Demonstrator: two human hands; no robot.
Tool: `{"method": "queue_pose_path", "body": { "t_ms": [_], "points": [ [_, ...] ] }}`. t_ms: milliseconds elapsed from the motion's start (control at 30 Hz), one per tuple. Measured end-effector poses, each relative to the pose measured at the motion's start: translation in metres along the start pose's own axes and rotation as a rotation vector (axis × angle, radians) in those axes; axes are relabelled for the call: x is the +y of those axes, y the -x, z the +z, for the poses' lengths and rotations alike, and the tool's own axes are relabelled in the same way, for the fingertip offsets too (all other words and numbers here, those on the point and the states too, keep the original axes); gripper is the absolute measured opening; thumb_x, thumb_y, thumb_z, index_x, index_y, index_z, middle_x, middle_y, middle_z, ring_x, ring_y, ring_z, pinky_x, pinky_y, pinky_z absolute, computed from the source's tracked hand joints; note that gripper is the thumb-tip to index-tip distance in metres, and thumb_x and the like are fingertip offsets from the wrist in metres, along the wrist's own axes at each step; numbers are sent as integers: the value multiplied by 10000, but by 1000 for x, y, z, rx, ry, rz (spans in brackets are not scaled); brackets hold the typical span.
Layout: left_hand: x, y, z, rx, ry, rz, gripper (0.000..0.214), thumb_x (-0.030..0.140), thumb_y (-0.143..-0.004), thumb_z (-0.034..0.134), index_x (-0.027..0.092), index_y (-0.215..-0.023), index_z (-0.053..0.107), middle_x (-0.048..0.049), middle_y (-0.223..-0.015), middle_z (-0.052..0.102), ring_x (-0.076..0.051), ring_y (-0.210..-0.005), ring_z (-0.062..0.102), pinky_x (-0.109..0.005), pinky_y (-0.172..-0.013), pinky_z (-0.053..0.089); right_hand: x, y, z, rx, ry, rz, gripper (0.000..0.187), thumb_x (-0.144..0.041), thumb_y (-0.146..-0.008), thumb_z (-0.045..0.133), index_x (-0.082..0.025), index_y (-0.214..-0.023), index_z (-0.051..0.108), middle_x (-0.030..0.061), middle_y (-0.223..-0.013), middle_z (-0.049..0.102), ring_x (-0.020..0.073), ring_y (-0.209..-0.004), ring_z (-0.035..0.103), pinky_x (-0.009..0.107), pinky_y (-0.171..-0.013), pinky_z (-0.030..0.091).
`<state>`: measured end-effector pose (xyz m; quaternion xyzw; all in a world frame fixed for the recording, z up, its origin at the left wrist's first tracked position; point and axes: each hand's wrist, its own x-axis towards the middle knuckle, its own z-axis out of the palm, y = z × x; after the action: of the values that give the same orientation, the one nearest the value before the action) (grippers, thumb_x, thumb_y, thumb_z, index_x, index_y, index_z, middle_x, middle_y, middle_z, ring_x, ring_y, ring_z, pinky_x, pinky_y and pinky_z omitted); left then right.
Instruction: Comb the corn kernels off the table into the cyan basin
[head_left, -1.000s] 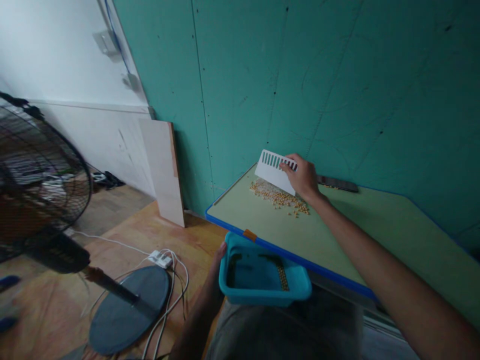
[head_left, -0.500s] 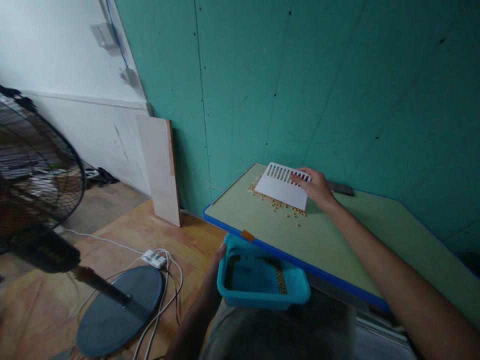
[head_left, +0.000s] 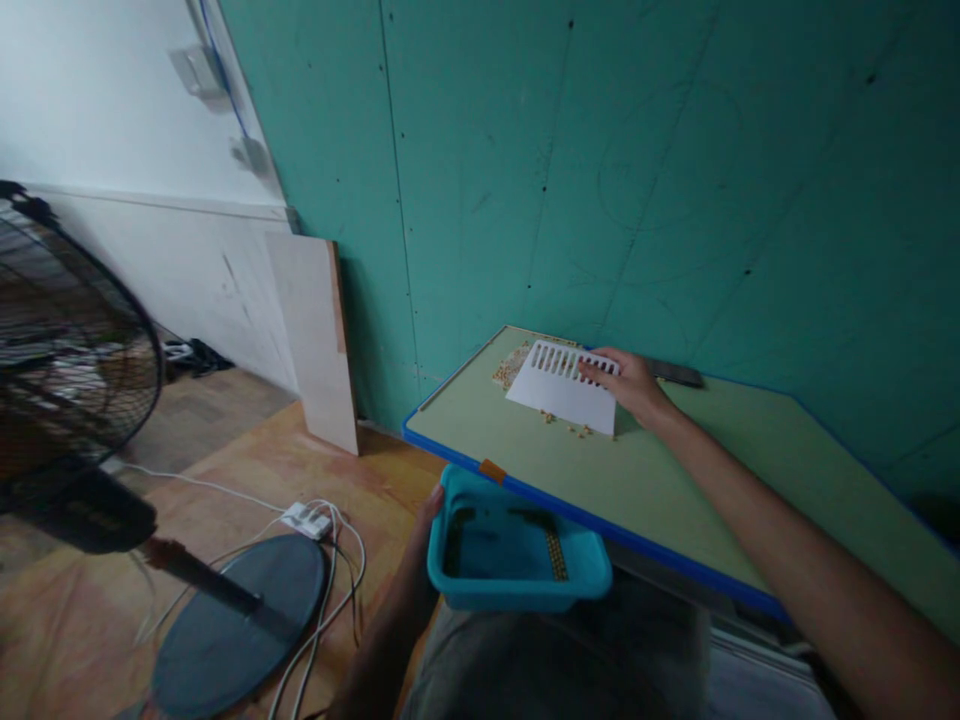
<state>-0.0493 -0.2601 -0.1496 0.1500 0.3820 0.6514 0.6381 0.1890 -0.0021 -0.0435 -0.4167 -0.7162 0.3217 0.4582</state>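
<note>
My right hand [head_left: 628,384] is closed on the slotted end of a flat white plastic scraper [head_left: 562,395], tilted over the pale green tabletop [head_left: 675,470]. Small yellowish beans or grains [head_left: 512,366] lie in a heap by its left side, and a few loose ones sit along its near edge. Below the table's front edge, my left hand [head_left: 426,545] grips the left side of a teal plastic basin [head_left: 517,595]. A strip of grains shows inside the basin on the right. Most of my left fingers are hidden behind its wall.
A dark flat object [head_left: 675,374] lies at the table's back edge, against the green wall [head_left: 480,180]. On the left stand a fan [head_left: 75,370] and its round base [head_left: 240,625]. A power strip [head_left: 306,520] with white cables rests on the floor. A board [head_left: 315,345] leans on the wall.
The white scraper has come slightly nearer to the table's front edge, hiding most grains that lay along its near side. My left hand still holds the basin in place.
</note>
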Motion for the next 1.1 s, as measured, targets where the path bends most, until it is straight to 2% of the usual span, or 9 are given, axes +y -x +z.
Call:
{"method": "queue_pose_path", "body": {
  "t_ms": [267,433,667,800,933,1100],
  "points": [
    [1,-1,1,41,-4,-18,606,542,-885,627,161,-1355,625,-84,-1157,799,-314,-1189,688,-423,-1157,408,-8,7,4,-21,-24,44,481,-562,-686,813,-193,-976,711,82,-873,747,213,-718,666,304,-602,480],
    [2,2,3,27,-15,-60,612,552,-894,609,157,-1362,621,-89,-1114,811,-308,-1185,691,-424,-1163,403,-12,10,8,-46,-36,3,477,-564,-681,813,-183,-950,716,61,-820,729,190,-679,644,292,-593,467],
    [-3,0,2,62,-31,-6,584,553,-870,646,155,-1296,669,-77,-1041,828,-309,-1173,698,-416,-1174,389,-22,16,14,-53,21,-34,468,-582,-704,793,-186,-943,727,68,-818,730,196,-689,644,299,-592,479],
    [-5,-1,4,41,-29,9,564,528,-876,654,169,-1311,659,-73,-1102,816,-305,-1204,679,-407,-1172,391,-23,19,16,-74,3,-17,434,-562,-724,785,-189,-936,724,70,-830,731,195,-684,645,297,-575,474],
    [-7,-1,6,73,-40,-24,554,539,-879,638,174,-1294,670,-76,-1127,809,-312,-1189,688,-429,-1158,411,-20,22,18,-95,-39,-14,429,-534,-724,786,-185,-965,721,73,-864,739,197,-696,659,295,-574,482],
    [-10,4,10,24,-26,-68,631,554,-884,625,218,-1416,576,-76,-1175,794,-310,-1191,688,-446,-1152,421,-18,25,20,-111,-65,26,455,-524,-714,792,-185,-1009,723,80,-867,742,208,-700,666,303,-579,486]
  ]
}}
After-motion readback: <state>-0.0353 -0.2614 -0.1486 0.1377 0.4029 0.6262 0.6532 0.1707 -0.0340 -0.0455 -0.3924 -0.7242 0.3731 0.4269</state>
